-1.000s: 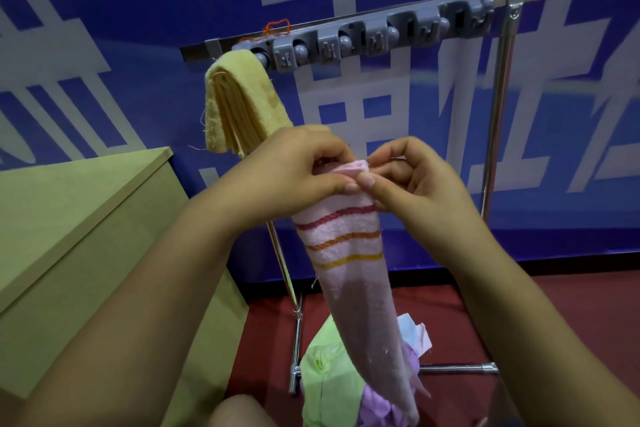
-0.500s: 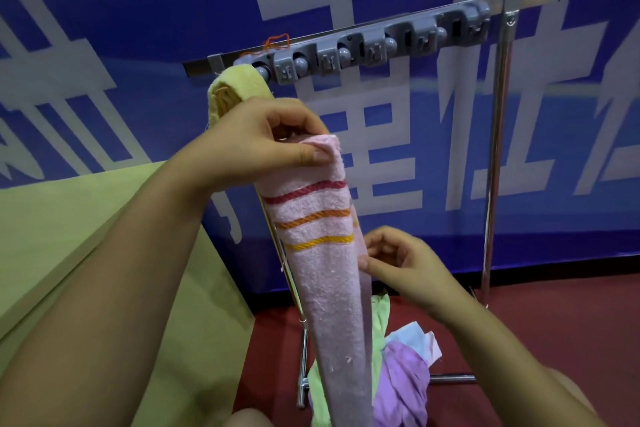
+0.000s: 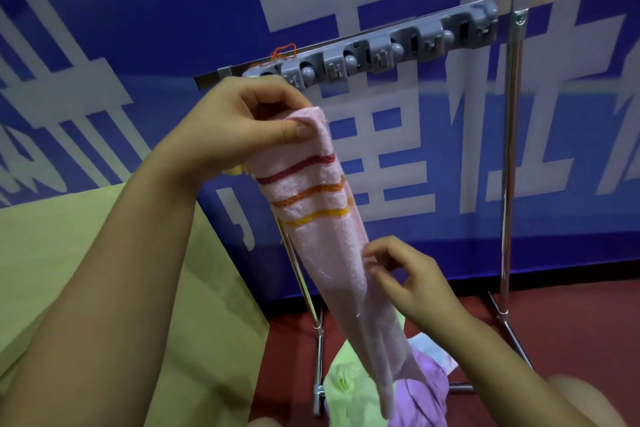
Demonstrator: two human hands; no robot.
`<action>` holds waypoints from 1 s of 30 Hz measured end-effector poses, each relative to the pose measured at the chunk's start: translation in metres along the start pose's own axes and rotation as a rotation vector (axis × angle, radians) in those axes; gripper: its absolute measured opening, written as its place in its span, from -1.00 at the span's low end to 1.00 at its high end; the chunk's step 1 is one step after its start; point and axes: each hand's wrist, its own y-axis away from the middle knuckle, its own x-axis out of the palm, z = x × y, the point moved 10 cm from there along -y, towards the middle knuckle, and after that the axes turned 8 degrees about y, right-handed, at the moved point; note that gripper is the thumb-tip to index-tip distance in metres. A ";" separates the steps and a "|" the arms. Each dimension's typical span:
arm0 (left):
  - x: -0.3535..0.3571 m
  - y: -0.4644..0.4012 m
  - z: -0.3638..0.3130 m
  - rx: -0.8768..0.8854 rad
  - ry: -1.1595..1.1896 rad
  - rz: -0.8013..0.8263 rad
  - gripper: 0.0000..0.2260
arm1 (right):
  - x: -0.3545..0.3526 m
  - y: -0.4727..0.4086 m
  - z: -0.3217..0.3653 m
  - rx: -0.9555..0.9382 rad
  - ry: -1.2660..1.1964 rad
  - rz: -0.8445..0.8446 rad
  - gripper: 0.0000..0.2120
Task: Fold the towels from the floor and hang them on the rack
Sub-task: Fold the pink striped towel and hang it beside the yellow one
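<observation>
Pink towel (image 3: pixel 322 218) mid-fold, hanging long and narrow in front of rack (image 3: pixel 381 52). Left hand (image 3: pixel 242 125) pinching top end, thumb over fold, just below rack's left end. Right hand (image 3: pixel 405 274) lower down, fingertips nipping towel's right edge, rest of fingers loosely curled. More towels (image 3: pixel 353 395) heaped on floor (image 3: pixel 554 322) under hanging end. Step judged: straightening the fold before hanging. Next likely needs lifting top end to a free clip (image 3: pixel 381 61) right of the left hand, keeping layers aligned.
</observation>
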 end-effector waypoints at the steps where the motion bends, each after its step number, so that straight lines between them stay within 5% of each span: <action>1: 0.000 -0.001 -0.002 0.014 0.028 0.015 -0.85 | 0.001 0.000 0.001 -0.015 0.014 -0.001 -0.75; 4: 0.003 -0.005 -0.004 0.034 0.088 0.076 -0.92 | 0.001 -0.002 0.002 0.012 -0.028 -0.024 -0.83; 8: 0.009 -0.009 0.001 0.031 0.120 0.135 -0.85 | 0.001 -0.004 -0.002 0.071 -0.027 -0.068 -0.69; 12: 0.017 -0.011 0.006 0.052 0.245 0.163 -0.83 | 0.013 -0.003 -0.004 0.117 -0.043 -0.068 -0.86; 18: 0.014 -0.009 0.024 0.058 0.467 0.112 -0.81 | 0.012 0.005 0.010 0.043 -0.075 -0.187 -0.77; 24: -0.006 -0.007 0.046 0.046 0.659 -0.011 -0.78 | 0.004 0.017 0.037 -0.114 -0.097 -0.226 -0.92; 30: -0.008 -0.004 0.043 0.011 0.614 0.005 -0.77 | 0.003 0.020 0.022 -0.006 -0.042 -0.260 -0.77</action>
